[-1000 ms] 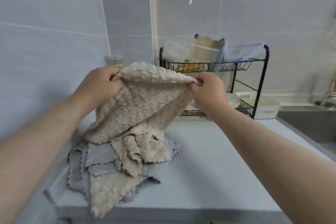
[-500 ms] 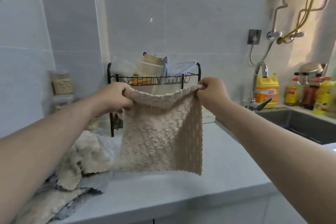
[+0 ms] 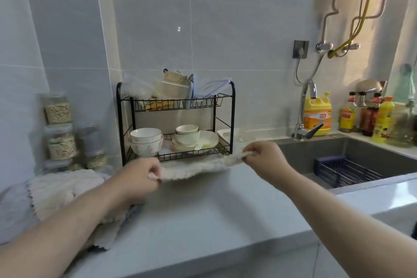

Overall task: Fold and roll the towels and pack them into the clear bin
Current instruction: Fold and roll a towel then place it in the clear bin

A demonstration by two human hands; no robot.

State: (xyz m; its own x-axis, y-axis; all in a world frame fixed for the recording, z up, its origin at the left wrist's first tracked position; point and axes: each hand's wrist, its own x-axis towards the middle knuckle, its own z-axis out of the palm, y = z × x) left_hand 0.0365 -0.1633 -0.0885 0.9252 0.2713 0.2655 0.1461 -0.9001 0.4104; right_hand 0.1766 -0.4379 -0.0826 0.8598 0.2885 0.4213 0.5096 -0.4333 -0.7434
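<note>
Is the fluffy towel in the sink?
No, the left hand and right hand hold the beige towel stretched out above the countertop, beside the sink.

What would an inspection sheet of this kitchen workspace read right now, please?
Surface: pale grey countertop, towels on its left end.
Job's things: beige textured towel stretched flat and low over the counter; pile of beige and grey towels at left.
Clutter: black wire dish rack holding white bowls and plates; clear jars of grain by the wall.
Grips: left hand pinches the towel's left edge; right hand pinches its right edge.
Cables: grey cord hanging from the wall socket; yellow hose at the valves.
Surroundings: dark sink with blue rack, chrome faucet, yellow detergent bottle.
</note>
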